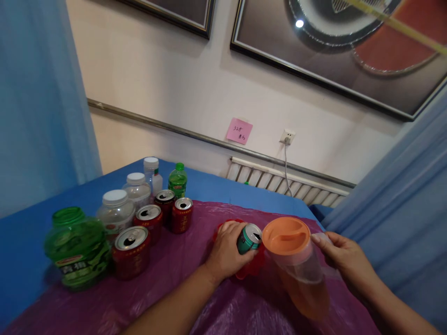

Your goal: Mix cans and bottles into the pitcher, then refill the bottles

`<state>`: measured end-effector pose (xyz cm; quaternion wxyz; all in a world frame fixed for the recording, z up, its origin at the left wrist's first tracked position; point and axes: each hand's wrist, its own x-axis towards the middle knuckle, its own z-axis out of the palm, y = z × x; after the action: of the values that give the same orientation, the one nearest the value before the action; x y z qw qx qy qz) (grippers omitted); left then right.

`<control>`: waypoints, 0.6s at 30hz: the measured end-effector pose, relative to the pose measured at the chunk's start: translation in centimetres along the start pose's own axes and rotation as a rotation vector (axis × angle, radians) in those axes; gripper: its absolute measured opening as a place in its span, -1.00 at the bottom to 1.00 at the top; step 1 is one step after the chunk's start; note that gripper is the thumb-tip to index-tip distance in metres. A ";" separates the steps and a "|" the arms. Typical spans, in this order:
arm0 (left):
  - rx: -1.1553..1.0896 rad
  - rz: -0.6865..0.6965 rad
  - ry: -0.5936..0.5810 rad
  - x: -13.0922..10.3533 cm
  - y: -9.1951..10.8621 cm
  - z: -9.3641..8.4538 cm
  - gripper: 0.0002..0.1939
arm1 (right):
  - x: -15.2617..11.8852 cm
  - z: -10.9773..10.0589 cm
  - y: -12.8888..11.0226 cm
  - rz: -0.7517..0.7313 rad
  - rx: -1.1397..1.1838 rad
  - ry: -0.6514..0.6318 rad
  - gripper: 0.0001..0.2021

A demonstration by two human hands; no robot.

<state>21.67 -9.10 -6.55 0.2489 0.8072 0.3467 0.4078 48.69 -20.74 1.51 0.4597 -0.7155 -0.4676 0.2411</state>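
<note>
My left hand [226,249] is wrapped round a green drink can [250,238], its opened top tilted to the right. Beneath the can is a red dish with a wavy rim [253,267], partly covered by my hand. My right hand [344,253] grips the handle of a clear pitcher [300,279] with an orange lid [286,236]. The pitcher leans toward the can and contains some liquid; its lid edge is close beside the can's top. Whether the two touch, I cannot tell.
Purple plastic sheeting [174,288] covers part of the blue table [21,246]. At the left stand several red cans [131,253], white-capped clear jars [116,214], a large green bottle [77,251] and a small green bottle [178,181]. Behind are a radiator [268,179] and a plugged-in cord [286,163].
</note>
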 end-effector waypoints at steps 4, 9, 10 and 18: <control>0.004 0.001 -0.011 0.0 0.3 -0.1 -0.45 | -0.2 -0.1 -0.6 0.000 -0.017 0.004 -0.48; 0.017 -0.005 -0.001 0.0 0.2 0.0 -0.48 | -0.4 -0.3 -1.3 -0.003 -0.013 0.026 -0.49; 0.015 -0.006 0.000 0.1 0.2 0.0 -0.47 | -0.4 -0.4 -1.4 -0.005 -0.014 0.029 -0.49; 0.037 -0.036 0.001 0.1 -0.2 0.2 -0.46 | -0.3 -0.6 -2.5 -0.023 -0.051 0.044 -0.51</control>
<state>21.83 -8.94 -6.77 0.2410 0.8050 0.3690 0.3971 47.94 -20.91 3.95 0.4542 -0.7267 -0.4715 0.2079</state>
